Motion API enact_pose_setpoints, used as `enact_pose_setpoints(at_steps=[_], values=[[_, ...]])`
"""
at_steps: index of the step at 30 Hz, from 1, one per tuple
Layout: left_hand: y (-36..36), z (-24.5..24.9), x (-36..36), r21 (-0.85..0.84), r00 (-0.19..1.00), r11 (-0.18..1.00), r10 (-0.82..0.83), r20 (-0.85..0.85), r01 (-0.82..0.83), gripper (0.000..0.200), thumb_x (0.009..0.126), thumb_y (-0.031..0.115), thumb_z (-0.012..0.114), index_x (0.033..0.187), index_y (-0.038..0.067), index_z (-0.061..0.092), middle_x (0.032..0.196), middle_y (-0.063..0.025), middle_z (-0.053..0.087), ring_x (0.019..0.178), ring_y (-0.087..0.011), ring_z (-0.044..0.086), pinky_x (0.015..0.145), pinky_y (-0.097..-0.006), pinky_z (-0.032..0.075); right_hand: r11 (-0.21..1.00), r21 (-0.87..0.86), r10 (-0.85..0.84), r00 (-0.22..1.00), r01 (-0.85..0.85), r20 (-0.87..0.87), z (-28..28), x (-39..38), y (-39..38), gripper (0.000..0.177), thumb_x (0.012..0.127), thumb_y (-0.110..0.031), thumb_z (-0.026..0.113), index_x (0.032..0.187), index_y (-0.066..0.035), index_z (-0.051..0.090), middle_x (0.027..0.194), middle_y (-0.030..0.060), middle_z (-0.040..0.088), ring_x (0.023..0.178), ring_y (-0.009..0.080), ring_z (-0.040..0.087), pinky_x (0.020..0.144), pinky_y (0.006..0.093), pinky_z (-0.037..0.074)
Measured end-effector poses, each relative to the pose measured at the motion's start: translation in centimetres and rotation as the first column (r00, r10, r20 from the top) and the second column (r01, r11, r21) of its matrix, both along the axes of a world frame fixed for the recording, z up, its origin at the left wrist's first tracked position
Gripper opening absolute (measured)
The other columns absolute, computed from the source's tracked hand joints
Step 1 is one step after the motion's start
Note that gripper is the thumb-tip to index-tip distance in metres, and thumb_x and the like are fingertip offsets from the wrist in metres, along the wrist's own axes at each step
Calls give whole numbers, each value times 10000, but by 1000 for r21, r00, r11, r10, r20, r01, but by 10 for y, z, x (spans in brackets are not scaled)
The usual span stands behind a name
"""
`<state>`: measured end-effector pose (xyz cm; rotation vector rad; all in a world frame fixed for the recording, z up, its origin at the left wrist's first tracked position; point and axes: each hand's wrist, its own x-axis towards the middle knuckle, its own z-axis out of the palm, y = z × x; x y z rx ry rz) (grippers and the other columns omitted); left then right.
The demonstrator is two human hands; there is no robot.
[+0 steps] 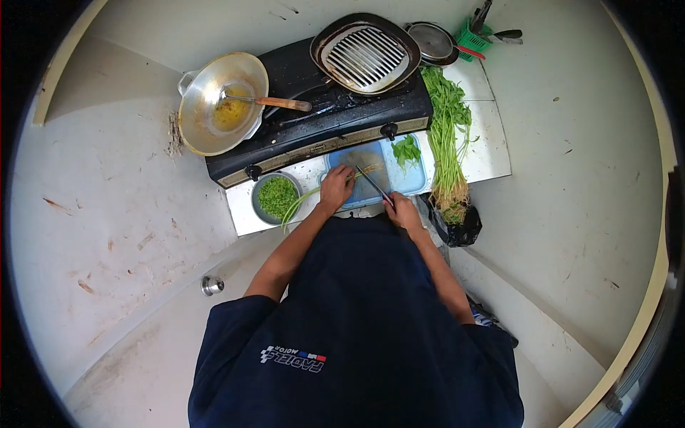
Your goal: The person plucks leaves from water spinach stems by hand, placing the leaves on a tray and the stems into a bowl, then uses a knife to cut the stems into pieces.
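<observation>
My left hand [337,188] is closed on long green stems [308,194] lying across a blue cutting board [415,184]. Their pale ends stick out to the right of my fingers, and the green ends trail left over a bowl's edge. In my right hand [404,212] is a knife [374,187], its blade slanting up and left across the stems close to my left fingers. A few loose green leaves [406,151] rest at the board's upper right. Beside my left forearm stands a grey bowl [257,211] of finely chopped greens [277,197].
Behind the board is a black gas stove [314,135] bearing a wok [196,107] with a wooden-handled spatula [285,104] and a ridged grill pan [367,53]. To the right lie a bundle of rooted greens [448,135], a black plastic bag [464,232] and a green utensil basket [469,41].
</observation>
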<state>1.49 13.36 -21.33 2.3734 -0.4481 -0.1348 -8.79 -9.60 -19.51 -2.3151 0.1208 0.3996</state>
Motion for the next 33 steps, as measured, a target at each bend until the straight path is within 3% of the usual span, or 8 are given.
enact_pose_setpoints(at_steps=[3, 6, 9, 17, 26, 29, 33], values=[[5, 3, 2, 67, 995, 995, -76, 57, 72, 114, 845, 75, 692, 951, 50, 660, 975, -135, 643, 972, -392, 629, 841, -475, 522, 1000, -11, 6, 1000, -6, -22, 0, 3, -6, 278, 980, -287, 627, 1038, -15, 626, 973, 266, 689, 944, 473, 661, 832, 557, 522], [3, -11, 2, -104, 997, 992, -66, 36, 69, 127, 846, 57, 698, 962, 27, 656, 983, -163, 634, 959, -414, 619, 832, -484, 515, 998, -44, 35, 997, -38, -72, -2, 3, -8, 274, 979, -282, 628, 1041, -15, 633, 983, 259, 687, 953, 464, 662, 837, 553, 525], [-2, -9, -2, -161, 1000, 987, -6, -25, 1, 132, 826, 16, 692, 947, -2, 643, 941, -195, 599, 952, -419, 593, 852, -487, 492, 996, -47, 68, 997, -69, -39, -3, 5, -8, 271, 976, -280, 631, 1038, -16, 635, 1002, 252, 683, 961, 457, 661, 841, 551, 526], [-9, -7, 3, -117, 999, 993, 0, -46, -5, 113, 858, 39, 686, 958, -3, 655, 944, -200, 599, 951, -424, 598, 854, -490, 494, 989, -68, 130, 991, -132, -27, -12, 10, -6, 298, 981, -302, 619, 1097, -28, 626, 1038, 232, 686, 978, 451, 668, 846, 552, 533], [-9, -13, 3, -99, 999, 994, -44, 7, 45, 129, 856, 25, 664, 975, -23, 664, 986, -217, 608, 977, -424, 600, 867, -498, 509, 998, -42, 47, 999, -46, 19, -18, 1, -6, 302, 989, -328, 604, 1072, -38, 626, 1027, 231, 692, 969, 448, 679, 831, 554, 541], [-8, -16, 3, -94, 998, 994, -55, -5, 54, 139, 849, 18, 660, 981, -26, 669, 991, -214, 615, 982, -422, 601, 875, -492, 505, 998, -46, 57, 989, -51, 138, -24, -4, -7, 278, 980, -290, 642, 1012, -13, 633, 930, 221, 692, 869, 444, 680, 747, 523, 543], [-9, -10, 1, -49, 999, 998, -40, -6, 40, 145, 842, 16, 660, 981, -23, 671, 990, -203, 624, 984, -418, 605, 882, -483, 500, 994, -31, 104, 985, -101, 140, -27, -6, -7, 306, 979, -326, 611, 1042, -27, 621, 1001, 225, 686, 903, 450, 678, 774, 543, 549]])
